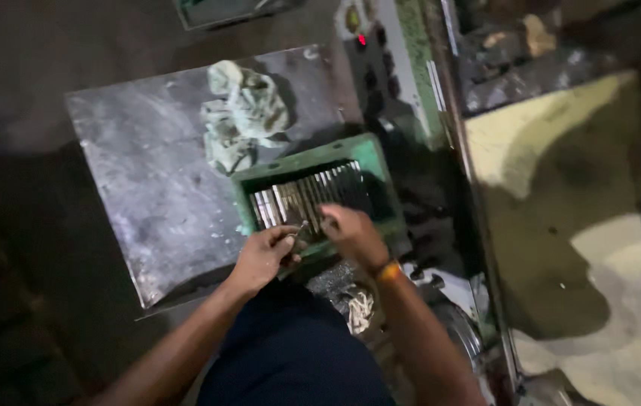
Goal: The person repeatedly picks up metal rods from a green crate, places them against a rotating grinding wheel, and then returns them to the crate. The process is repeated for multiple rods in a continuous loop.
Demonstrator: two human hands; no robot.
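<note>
A green metal tray [366, 154] sits on a worn grey metal table [147, 173]. It holds a row of several shiny metal rods [302, 197] lying side by side. My left hand [264, 256] is at the tray's near edge, closed around a small metal rod [299, 227] that sticks out toward the tray. My right hand [350, 231] reaches over the near side of the tray, its fingers bent down onto the rods. Whether it grips one is hidden. An orange band circles my right wrist.
A crumpled pale cloth [244, 113] lies on the table behind the tray. A green machine panel with a red light [361, 39] stands at the back right. Pale sheeting [584, 225] covers the right side. Metal swarf [358, 308] lies below the tray.
</note>
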